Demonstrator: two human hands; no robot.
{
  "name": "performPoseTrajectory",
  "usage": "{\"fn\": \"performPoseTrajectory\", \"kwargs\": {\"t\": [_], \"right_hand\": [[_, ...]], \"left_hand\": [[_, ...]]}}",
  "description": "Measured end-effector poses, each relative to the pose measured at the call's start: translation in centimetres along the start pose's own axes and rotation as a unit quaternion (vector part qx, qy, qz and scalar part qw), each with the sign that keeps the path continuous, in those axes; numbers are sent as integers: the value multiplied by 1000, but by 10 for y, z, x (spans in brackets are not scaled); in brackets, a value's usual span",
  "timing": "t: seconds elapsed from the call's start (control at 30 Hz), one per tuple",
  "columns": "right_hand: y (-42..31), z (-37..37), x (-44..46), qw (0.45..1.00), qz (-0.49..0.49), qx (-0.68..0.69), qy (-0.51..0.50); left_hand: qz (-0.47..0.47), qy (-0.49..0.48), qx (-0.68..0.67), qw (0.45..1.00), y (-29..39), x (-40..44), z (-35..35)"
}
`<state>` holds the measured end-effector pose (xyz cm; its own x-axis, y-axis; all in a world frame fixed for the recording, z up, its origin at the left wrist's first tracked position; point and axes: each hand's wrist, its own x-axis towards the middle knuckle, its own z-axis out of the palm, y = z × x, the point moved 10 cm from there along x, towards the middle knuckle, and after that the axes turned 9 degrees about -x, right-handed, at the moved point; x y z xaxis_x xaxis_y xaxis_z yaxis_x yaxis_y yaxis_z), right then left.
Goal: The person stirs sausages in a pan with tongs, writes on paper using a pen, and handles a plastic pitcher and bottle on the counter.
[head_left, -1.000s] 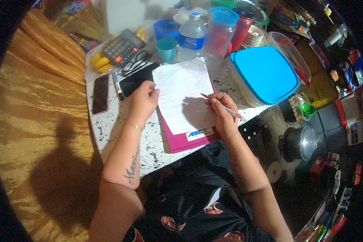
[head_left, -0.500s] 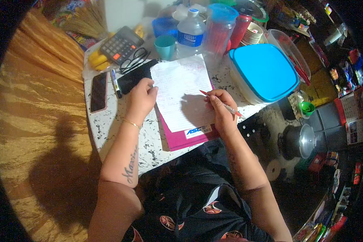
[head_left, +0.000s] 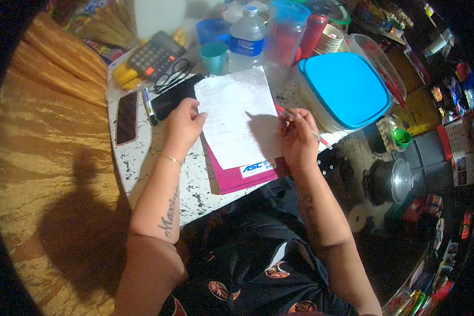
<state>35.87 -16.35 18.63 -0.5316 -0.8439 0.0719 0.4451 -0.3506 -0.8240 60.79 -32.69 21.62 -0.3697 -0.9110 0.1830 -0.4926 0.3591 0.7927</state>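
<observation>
Lined sheets of paper [head_left: 231, 110] covered in handwriting lie on a magenta folder [head_left: 231, 181] on the speckled table [head_left: 195, 200]. A red-tipped pen [head_left: 323, 139] is held in my right hand [head_left: 300, 139], at the right edge of the sheets. My left hand [head_left: 184, 124] rests at the left edge of the paper with its fingers curled; whether they pinch the sheet is hard to tell. Beyond it lies a black flat item [head_left: 168, 100], with a marker [head_left: 149, 107] and a phone [head_left: 127, 118] to the left.
Eyeglasses [head_left: 175, 75], a calculator [head_left: 156, 55] and bananas [head_left: 125, 76] are at the back left. A teal cup [head_left: 214, 57], a water bottle [head_left: 247, 39] and a red-filled pitcher [head_left: 285, 37] stand behind the paper. A blue-lidded container [head_left: 345, 89] is at the right.
My right hand has moved to the right with the pen, away from the middle of the page. My left hand stays at the paper's left edge. The view has shifted slightly.
</observation>
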Motion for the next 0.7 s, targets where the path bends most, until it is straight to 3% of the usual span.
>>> {"fn": "performPoseTrajectory", "kwargs": {"t": [0.33,0.7], "right_hand": [[0,2,0,999,2,36,-1],[0,3,-1,1000,10,-18,-11]], "left_hand": [[-2,6,7,1000,-4,1,0],[-12,-5,16,1000,-3,2,1]]}}
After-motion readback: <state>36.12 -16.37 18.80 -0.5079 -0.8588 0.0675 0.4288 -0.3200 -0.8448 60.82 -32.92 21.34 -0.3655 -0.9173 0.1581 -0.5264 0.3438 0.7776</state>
